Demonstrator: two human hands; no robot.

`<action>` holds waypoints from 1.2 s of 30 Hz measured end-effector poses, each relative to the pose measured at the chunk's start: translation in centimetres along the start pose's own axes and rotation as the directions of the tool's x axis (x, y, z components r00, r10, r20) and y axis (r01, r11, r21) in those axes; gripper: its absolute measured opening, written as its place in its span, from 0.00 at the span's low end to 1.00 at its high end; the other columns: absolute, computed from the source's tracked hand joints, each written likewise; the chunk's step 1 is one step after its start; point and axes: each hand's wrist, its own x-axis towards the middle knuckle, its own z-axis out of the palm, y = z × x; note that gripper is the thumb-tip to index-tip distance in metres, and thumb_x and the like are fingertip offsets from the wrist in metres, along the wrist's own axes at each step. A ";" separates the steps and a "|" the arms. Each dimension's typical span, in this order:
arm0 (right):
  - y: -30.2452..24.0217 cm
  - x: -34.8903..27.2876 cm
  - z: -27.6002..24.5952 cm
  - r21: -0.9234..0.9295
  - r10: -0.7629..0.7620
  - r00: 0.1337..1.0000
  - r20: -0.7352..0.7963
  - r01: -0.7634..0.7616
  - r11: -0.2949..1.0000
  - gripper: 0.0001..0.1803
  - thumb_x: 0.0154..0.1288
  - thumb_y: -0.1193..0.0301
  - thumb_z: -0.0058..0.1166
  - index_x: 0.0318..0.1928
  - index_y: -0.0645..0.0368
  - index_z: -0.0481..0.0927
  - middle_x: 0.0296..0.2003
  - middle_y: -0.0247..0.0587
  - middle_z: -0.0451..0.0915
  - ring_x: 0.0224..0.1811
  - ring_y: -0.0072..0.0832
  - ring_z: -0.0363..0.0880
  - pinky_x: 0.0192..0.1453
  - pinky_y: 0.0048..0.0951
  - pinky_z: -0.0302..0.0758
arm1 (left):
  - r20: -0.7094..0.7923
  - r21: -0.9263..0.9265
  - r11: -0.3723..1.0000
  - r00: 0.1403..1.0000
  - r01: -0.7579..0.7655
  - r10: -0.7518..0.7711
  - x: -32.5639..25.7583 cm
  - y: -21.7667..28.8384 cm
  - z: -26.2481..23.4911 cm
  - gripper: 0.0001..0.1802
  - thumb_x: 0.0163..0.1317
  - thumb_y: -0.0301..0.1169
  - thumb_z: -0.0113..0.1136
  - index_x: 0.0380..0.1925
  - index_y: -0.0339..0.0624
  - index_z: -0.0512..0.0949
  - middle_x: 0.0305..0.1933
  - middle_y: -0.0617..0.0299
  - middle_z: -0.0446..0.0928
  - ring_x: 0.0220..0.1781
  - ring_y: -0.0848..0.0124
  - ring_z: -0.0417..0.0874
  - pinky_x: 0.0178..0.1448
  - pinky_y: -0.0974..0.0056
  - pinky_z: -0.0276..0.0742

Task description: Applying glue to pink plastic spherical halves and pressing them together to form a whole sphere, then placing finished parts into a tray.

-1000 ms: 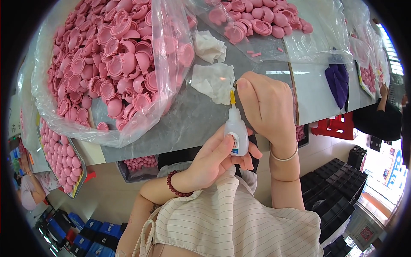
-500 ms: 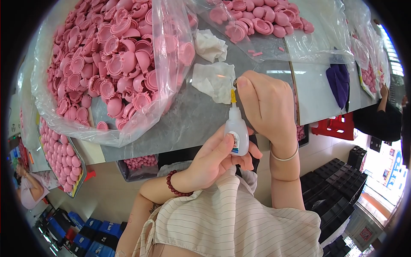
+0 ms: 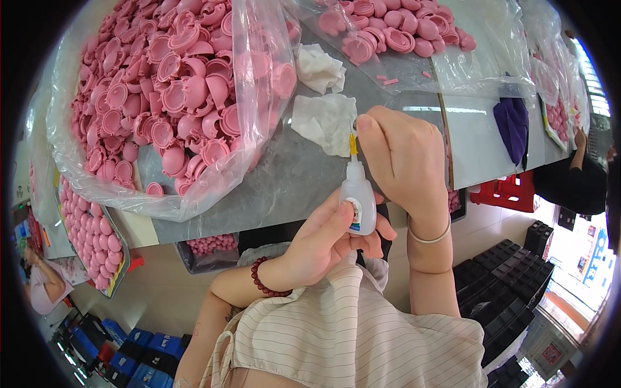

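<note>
My left hand [image 3: 320, 239] is closed around a translucent white squeeze bottle [image 3: 358, 187], held upright with its tip pointing away from me. On the bottle sits a yellow nozzle [image 3: 353, 145] ending in a thin needle. My right hand [image 3: 407, 155] is closed beside the nozzle, thumb and finger pinched together. A tiny dark piece shows at its fingertips, close to the needle; its kind is too small to make out. Just past the needle, a crumpled white tissue [image 3: 320, 123] lies on the grey tabletop [image 3: 291, 184].
A large clear plastic bag [image 3: 223, 184] of pink round shells [image 3: 171, 97] fills the left of the table. More pink shells [image 3: 398, 39] lie on plastic at the back. A second tissue [image 3: 320, 68], a purple cloth [image 3: 511, 129] and a red crate [image 3: 508, 192] are around. Other people work at both sides.
Both hands keep nearly the same pose. The needle now shows slightly apart from the right fingertips, and the table view has shifted a little.
</note>
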 end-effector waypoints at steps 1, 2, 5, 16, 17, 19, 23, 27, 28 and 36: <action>-0.1 0.0 -0.1 0.001 -0.001 1.000 0.001 0.001 1.000 0.11 0.56 0.71 0.42 0.21 0.64 0.69 0.13 0.45 0.67 0.15 0.40 0.65 0.19 0.31 0.60 | 0.001 0.002 1.000 1.000 -0.004 0.004 0.0 0.0 0.0 0.22 0.64 0.45 0.31 0.50 0.39 0.57 0.39 0.50 0.71 0.33 0.73 0.73 0.41 0.68 0.70; -0.2 0.1 -0.4 -0.002 -0.026 1.000 0.003 0.026 1.000 0.11 0.56 0.70 0.42 0.22 0.64 0.70 0.14 0.45 0.67 0.15 0.38 0.65 0.20 0.30 0.60 | -0.001 0.002 1.000 1.000 -0.005 0.005 0.0 0.0 0.0 0.22 0.64 0.45 0.31 0.50 0.39 0.57 0.39 0.50 0.71 0.33 0.73 0.73 0.41 0.68 0.70; 1.0 -0.6 -1.2 0.021 0.010 0.996 -0.094 -0.008 1.000 0.11 0.57 0.68 0.43 0.26 0.65 0.71 0.17 0.45 0.68 0.17 0.34 0.66 0.23 0.28 0.62 | -0.021 -0.024 1.000 1.000 0.008 -0.009 0.0 0.0 0.1 0.23 0.64 0.46 0.29 0.50 0.40 0.57 0.39 0.49 0.71 0.32 0.71 0.74 0.41 0.68 0.69; 8.4 -2.5 -5.4 -0.327 0.266 0.861 -0.433 -0.425 0.844 0.17 0.55 0.63 0.47 0.38 0.65 0.72 0.33 0.47 0.71 0.35 0.38 0.70 0.41 0.32 0.66 | -0.068 -0.395 0.917 0.997 -0.048 0.023 -0.5 -0.2 0.7 0.23 0.65 0.44 0.30 0.50 0.38 0.58 0.40 0.51 0.71 0.29 0.74 0.72 0.36 0.71 0.69; 8.4 -2.6 -5.4 -0.352 0.271 0.863 -0.427 -0.435 0.829 0.18 0.55 0.62 0.48 0.39 0.65 0.72 0.35 0.46 0.71 0.38 0.38 0.69 0.43 0.33 0.65 | -0.068 -0.396 0.917 0.997 -0.048 0.023 -0.6 -0.2 0.7 0.23 0.65 0.44 0.30 0.50 0.38 0.58 0.40 0.51 0.71 0.29 0.74 0.72 0.36 0.71 0.69; 8.3 -2.5 -5.2 -0.363 0.265 0.859 -0.438 -0.439 0.822 0.18 0.54 0.62 0.48 0.40 0.64 0.72 0.36 0.46 0.71 0.40 0.38 0.68 0.45 0.34 0.65 | -0.063 -0.431 0.902 0.998 -0.035 0.009 -0.6 -0.1 0.7 0.22 0.65 0.43 0.30 0.49 0.38 0.58 0.40 0.51 0.71 0.29 0.74 0.71 0.36 0.72 0.69; 7.9 -2.6 -5.2 -0.402 0.208 0.848 -0.487 -0.429 0.809 0.19 0.52 0.62 0.51 0.41 0.62 0.73 0.39 0.44 0.71 0.45 0.38 0.66 0.50 0.36 0.62 | -0.068 -0.455 0.890 0.998 -0.024 -0.008 -0.6 0.1 0.8 0.22 0.65 0.43 0.29 0.49 0.38 0.58 0.40 0.51 0.71 0.28 0.74 0.71 0.36 0.73 0.69; 7.6 -2.7 -5.4 -0.455 0.086 0.849 -0.522 -0.362 0.813 0.18 0.51 0.64 0.52 0.41 0.61 0.73 0.40 0.44 0.71 0.46 0.38 0.65 0.51 0.36 0.61 | -0.064 -0.467 0.884 0.998 -0.024 -0.007 -0.6 0.0 0.8 0.22 0.65 0.43 0.29 0.49 0.39 0.58 0.40 0.52 0.71 0.28 0.75 0.71 0.36 0.73 0.69; 7.2 -2.7 -5.4 -0.455 0.040 0.837 -0.546 -0.336 0.825 0.18 0.51 0.65 0.53 0.41 0.60 0.73 0.40 0.43 0.71 0.46 0.36 0.66 0.50 0.34 0.61 | -0.057 -0.478 0.878 0.998 -0.023 -0.005 -0.6 0.0 0.7 0.22 0.65 0.44 0.29 0.49 0.39 0.58 0.40 0.52 0.71 0.28 0.75 0.71 0.36 0.73 0.69; 1.8 -4.6 -3.4 0.281 0.129 0.912 -0.390 -0.015 0.960 0.18 0.45 0.66 0.55 0.37 0.63 0.74 0.25 0.37 0.73 0.26 0.27 0.70 0.31 0.22 0.63 | -0.005 -0.390 0.920 0.999 0.033 -0.038 -0.5 0.0 1.0 0.22 0.65 0.45 0.28 0.50 0.42 0.57 0.42 0.53 0.70 0.31 0.73 0.70 0.39 0.70 0.67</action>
